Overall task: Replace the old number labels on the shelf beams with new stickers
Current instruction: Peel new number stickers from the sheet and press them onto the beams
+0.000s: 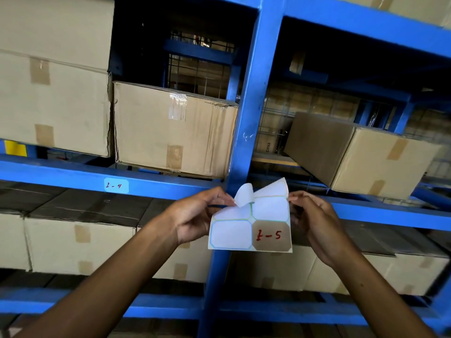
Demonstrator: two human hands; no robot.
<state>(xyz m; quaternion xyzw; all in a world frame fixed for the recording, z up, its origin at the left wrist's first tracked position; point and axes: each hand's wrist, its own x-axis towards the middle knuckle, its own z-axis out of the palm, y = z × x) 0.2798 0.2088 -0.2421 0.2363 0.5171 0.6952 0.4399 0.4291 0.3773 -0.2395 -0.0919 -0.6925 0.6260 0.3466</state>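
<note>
Sticker half-peeled, pinched in my left hand; right hand pinches sheet. Risk: curl sticks to itself, or tears if yanked.

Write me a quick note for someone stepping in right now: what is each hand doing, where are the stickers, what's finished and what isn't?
Left hand: pinches a blank sticker that is curling up off the sheet.
Right hand: grips the right edge of the sticker sheet, held in front of the blue upright post.
On the sheet: blank stickers, plus a brown patch marked 1-5.
Done: a label reading 1-4 sits on the left beam.
Left: finish peeling the sticker; no label shows on the visible part of the right beam.
</note>
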